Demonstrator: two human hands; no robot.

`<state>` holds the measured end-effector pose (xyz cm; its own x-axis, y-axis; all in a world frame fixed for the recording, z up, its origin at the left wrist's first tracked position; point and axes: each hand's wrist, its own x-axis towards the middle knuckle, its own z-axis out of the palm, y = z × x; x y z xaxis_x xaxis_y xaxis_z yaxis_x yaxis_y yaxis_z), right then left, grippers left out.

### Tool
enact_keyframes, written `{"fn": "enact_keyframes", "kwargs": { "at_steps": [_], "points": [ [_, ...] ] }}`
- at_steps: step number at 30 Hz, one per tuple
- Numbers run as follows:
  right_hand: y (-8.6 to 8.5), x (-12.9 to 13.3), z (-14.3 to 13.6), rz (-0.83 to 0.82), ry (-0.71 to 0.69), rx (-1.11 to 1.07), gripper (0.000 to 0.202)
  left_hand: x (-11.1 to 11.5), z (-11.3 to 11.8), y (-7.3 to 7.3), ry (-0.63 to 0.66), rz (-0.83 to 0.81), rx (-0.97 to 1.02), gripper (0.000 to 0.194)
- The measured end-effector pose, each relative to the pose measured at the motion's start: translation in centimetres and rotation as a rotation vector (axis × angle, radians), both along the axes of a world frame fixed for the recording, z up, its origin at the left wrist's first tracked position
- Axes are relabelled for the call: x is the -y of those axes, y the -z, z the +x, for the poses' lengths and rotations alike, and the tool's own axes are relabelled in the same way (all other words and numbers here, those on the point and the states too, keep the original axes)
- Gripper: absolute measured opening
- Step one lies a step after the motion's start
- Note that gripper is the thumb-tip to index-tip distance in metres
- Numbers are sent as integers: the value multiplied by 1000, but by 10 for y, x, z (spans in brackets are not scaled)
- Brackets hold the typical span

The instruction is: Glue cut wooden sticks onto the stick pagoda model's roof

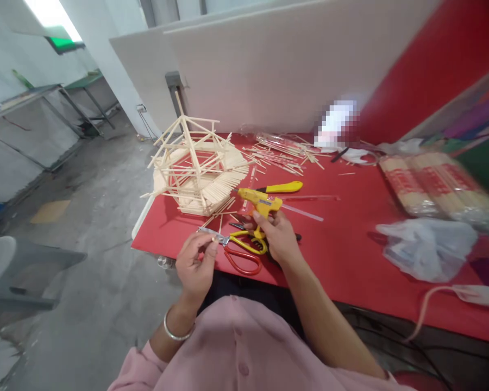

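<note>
A yellow hot glue gun [261, 202] is gripped in my right hand [283, 233], its nozzle pointing left. My left hand [198, 263] is closed in a pinch, with the pale tip of a small wooden stick [213, 239] showing between thumb and finger. Scissors [243, 260] with one red and one yellow handle loop lie just right of my left hand, partly beneath the glue gun. Beyond both hands stands a many-sided model [199, 168] made of thin wooden sticks, with a frame rising to a peak. A yellow-handled tool [284, 187] rests behind the glue gun.
Loose sticks [285, 155] lie scattered at the back of the red table [334, 260]. Wrapped stick bundles [432, 182] and a crumpled plastic bag [427, 247] sit at the right. A clear glue stick [303, 212] lies mid-table. A grey stool [20, 271] stands left.
</note>
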<state>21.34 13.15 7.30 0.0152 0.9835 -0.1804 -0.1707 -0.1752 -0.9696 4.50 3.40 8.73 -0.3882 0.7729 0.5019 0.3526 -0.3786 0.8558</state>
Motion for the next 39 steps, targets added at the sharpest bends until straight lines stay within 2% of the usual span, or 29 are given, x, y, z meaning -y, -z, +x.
{"fn": "enact_keyframes", "kwargs": {
  "at_steps": [4,11,17,22,26,34,39],
  "points": [
    [-1,0,-4,7,-13,-121,63,1,7,-4,-40,-10,-54,9],
    [-3,4,-1,33,-1,-204,54,-8,28,-17,-121,-15,-42,13],
    [-5,-5,-6,70,1,-277,47,-18,45,-14,-69,-24,-141,14],
    [-2,-18,-23,80,-12,-307,45,-15,36,-10,-119,-54,-114,14],
    [1,-18,-31,65,-60,-330,45,-14,26,-5,-168,-123,-94,14],
    [-3,-6,-14,76,-284,-342,44,-26,25,-1,-166,-72,-67,14],
    [0,-11,-9,38,-110,-368,46,-35,25,-3,-189,-51,-74,16]
  ]
}}
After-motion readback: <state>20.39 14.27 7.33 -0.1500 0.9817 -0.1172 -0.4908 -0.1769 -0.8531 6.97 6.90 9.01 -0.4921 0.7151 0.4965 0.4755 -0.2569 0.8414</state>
